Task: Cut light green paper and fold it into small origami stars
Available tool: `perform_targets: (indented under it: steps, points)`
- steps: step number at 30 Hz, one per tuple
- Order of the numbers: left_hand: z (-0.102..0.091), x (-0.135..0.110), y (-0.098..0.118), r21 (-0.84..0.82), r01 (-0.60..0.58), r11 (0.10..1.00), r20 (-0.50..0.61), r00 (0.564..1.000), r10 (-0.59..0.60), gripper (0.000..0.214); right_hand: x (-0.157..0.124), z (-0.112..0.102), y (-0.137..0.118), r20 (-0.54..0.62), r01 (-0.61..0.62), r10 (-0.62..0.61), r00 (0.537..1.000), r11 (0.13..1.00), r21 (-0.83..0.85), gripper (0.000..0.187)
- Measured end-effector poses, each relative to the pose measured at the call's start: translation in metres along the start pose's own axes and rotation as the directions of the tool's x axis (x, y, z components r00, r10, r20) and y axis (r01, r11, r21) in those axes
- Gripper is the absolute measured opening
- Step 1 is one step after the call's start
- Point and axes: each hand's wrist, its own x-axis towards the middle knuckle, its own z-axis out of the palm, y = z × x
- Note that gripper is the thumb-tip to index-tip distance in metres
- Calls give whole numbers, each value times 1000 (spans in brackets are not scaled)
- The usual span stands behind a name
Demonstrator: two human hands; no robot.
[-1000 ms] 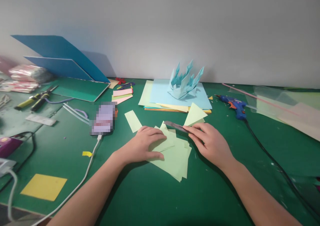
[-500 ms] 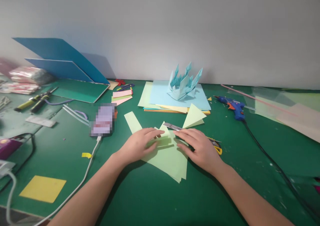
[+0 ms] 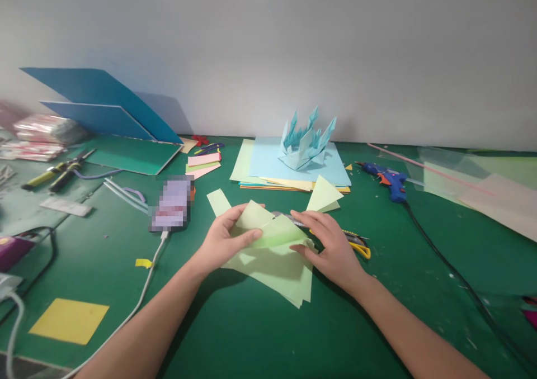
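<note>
Pale green sheet [image 3: 272, 232] at the centre of the frame, tilted up and bent, one corner pointing towards the wall [image 3: 235, 49]. Left hand [image 3: 224, 242] has it from the left side, thumb laid across the front and the other fingers tucked behind, so it's pinched between them. That wrist is nearly straight, with the left forearm [image 3: 146, 317] slanting in from the bottom left. Right hand [image 3: 333, 247] is at the sheet's right end, back of the hand up, its thumb apart from the bent forefinger; from here I can't tell whether they grip the edge. The right forearm [image 3: 423, 323] comes up from the lower right corner.

Below the sheet, more green papers [image 3: 279, 281] lie loosely fanned on the counter [image 3: 251, 340]. A yellow-edged tool [image 3: 359, 245] sticks out past the right hand, and a folded green piece [image 3: 324, 193] sits just above it in the frame.
</note>
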Motion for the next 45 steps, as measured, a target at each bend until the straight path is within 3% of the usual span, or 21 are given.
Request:
perform_targets:
  steps: [3, 5, 9, 13, 16, 19, 23, 24, 27, 29, 31, 33, 35, 37, 40, 45]
  points:
    - [1, 1, -2, -163, 103, 981, 49, 994, -97, 53, 2, 0, -3, 13, 19, -21, 1000, 993, 116, 30]
    - [2, 2, -4, -205, 161, 966, 23, 987, -159, 51, 3, -1, -5, 26, 17, -23, 999, 980, 199, 18]
    - [2, 8, -8, -228, 224, 948, -113, 961, -254, 45, 4, -4, -6, -34, -111, 119, 992, 976, 190, 25]
    - [-6, 14, -14, -43, 149, 988, -422, 893, -153, 60, 3, -10, 3, -223, -234, 230, 947, 972, 7, 33]
    - [-14, 15, -18, 207, 128, 970, -508, 862, -5, 52, 3, -16, 12, -313, -279, 231, 921, 953, -117, 34]
    - [-21, 14, -20, 494, 135, 859, -440, 891, 113, 34, 2, -22, 16, -375, -386, 335, 865, 920, -69, 27]
    - [-26, 11, -24, 716, 145, 683, -348, 922, 169, 35, 1, -26, 21, -393, -532, 482, 783, 846, -22, 51]
    - [-26, 11, -25, 746, 147, 649, -332, 928, 171, 37, 2, -26, 23, -403, -530, 467, 787, 847, -52, 54]
    - [-24, 10, -24, 834, 150, 531, -306, 927, 218, 37, 2, -25, 28, -421, -427, 304, 855, 872, -238, 66]
    - [-20, 9, -19, 874, 114, 473, -268, 924, 273, 33, 3, -25, 25, -449, -357, 185, 874, 872, -335, 63]
    - [-14, 8, -14, 873, 1, 489, -158, 946, 282, 28, 3, -25, 17, -411, -199, 37, 911, 912, -360, 42]
    - [-9, 7, -10, 855, -80, 513, -24, 981, 193, 23, 3, -24, 7, -212, 22, -92, 973, 950, -313, 12]
    - [-5, 6, -8, 850, -76, 522, 39, 996, 81, 30, 3, -22, -1, -15, 150, -159, 987, 957, -249, 21]
    - [-3, 6, -9, 854, -44, 519, 54, 999, -5, 39, 2, -21, -5, 103, 158, -137, 985, 957, -243, 27]
    - [-2, 6, -10, 852, -24, 523, 66, 996, -61, 41, 2, -19, -6, 191, 99, -46, 980, 956, -277, 23]
    - [-1, 6, -10, 842, -15, 539, 74, 993, -88, 42, 3, -19, 3, 175, 56, -9, 984, 961, -269, 10]
